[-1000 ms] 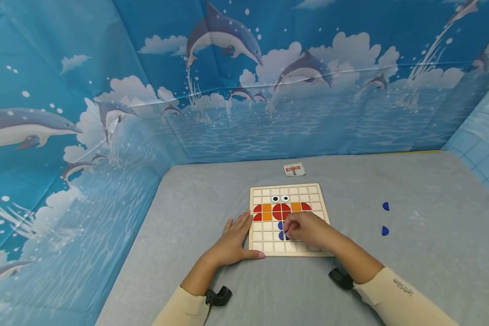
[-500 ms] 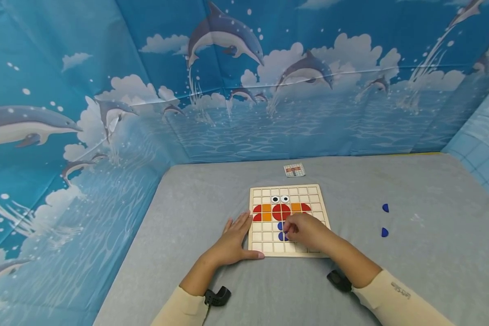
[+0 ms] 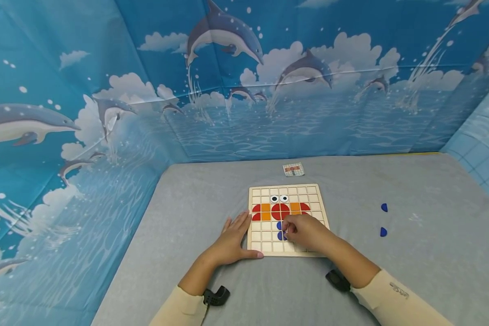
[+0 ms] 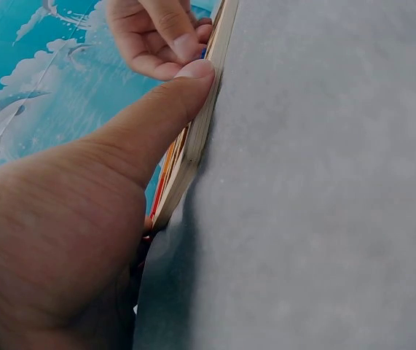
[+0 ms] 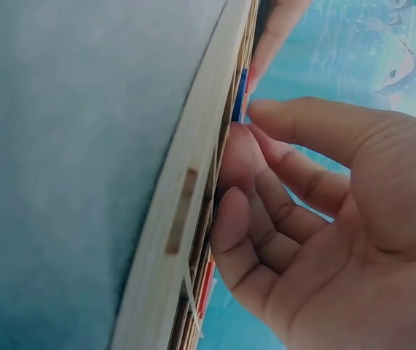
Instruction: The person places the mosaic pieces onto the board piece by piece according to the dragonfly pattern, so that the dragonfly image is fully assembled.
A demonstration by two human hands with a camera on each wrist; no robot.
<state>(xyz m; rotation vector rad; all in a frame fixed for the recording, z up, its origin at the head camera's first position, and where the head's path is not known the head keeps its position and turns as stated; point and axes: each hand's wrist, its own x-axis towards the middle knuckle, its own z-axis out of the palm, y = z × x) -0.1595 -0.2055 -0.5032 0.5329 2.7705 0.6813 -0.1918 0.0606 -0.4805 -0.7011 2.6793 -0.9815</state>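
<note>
A wooden grid board (image 3: 301,248) lies on the grey cloth. Set in its cells are red rounded pieces (image 3: 280,208), orange squares (image 3: 266,213), two eye pieces (image 3: 274,198) and blue rounded pieces (image 3: 280,236). My left hand (image 3: 230,244) steadies the board's left side with outstretched fingers, its thumb (image 4: 186,84) along the front edge. Over the blue group, my right hand (image 3: 307,231) has its thumb and index fingertips close together at a small blue piece (image 5: 240,95), apparently pinching it. The remaining fingers are curled, and the fingertips hide part of the blue group.
Two loose blue pieces (image 3: 384,207) lie apart on the cloth to the right. A small printed pattern card (image 3: 294,170) lies behind the board. A blue dolphin-printed curtain (image 3: 236,127) rises at the cloth's back edge.
Both hands keep nearly the same pose at the board. The right fingertips stay over the blue group with only slight movement; the pieces show no clear change.
</note>
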